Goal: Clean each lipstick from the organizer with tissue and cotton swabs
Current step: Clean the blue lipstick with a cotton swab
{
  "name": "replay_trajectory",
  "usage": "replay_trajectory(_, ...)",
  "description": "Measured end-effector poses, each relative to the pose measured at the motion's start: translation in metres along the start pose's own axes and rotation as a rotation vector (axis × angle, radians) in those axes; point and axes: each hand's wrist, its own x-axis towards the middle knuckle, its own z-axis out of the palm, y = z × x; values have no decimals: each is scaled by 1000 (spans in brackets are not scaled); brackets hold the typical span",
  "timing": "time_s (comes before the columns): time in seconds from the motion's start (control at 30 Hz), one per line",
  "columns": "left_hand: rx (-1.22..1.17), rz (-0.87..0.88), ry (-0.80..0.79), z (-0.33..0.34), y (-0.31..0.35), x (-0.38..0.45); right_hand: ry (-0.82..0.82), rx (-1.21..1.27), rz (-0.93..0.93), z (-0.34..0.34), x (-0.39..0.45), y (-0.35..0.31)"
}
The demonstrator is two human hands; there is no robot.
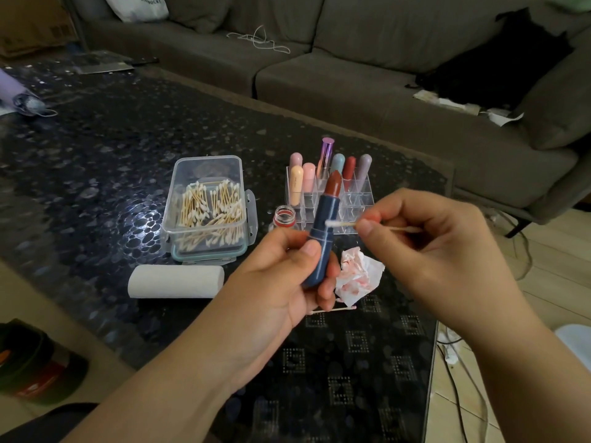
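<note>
- Above the dark table (96, 155), left hand (281, 270) grips an open blue lipstick (323, 235), tilted.
- Right hand (425, 244) pinches a cotton swab (342, 224), tip touching the tube.

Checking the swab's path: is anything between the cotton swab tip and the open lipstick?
Nothing visible. The right hand holds the cotton swab, its tip already against the lipstick gripped by the left hand.

- This is a living room in a home.
- A big grey sofa (367, 68) runs along the back, with a white bag (137, 8) and a black cloth (499, 65) on it.
- A low dark coffee table (112, 148) stands in front of the sofa.
- The floor (550, 260) beside the table is light wood.
</note>
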Motion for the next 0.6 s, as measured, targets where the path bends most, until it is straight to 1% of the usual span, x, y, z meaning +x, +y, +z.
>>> replay_trajectory(0.07,22,7,-2,1,0,0,-19,1,-6,1,0,0)
replay_trajectory(0.17,37,6,-4,1,1,-1,70,-5,2,1,2,1)
replay_trajectory(0.2,42,6,-3,2,1,-1,75,-9,4,1,2,1)
replay_trajectory(0.3,55,7,8,4,2,-2,-10,-10,3,0,0,0)
replay_trajectory(0.33,62,6,11,5,3,-2,-18,-14,0,1,0,0)
replay_trajectory(0.47,100,18,13,7,5,-2,63,-11,16,1,2,0)
replay_trajectory(0.6,122,26,26,7,4,-1,-25,-9,0,1,0,0)
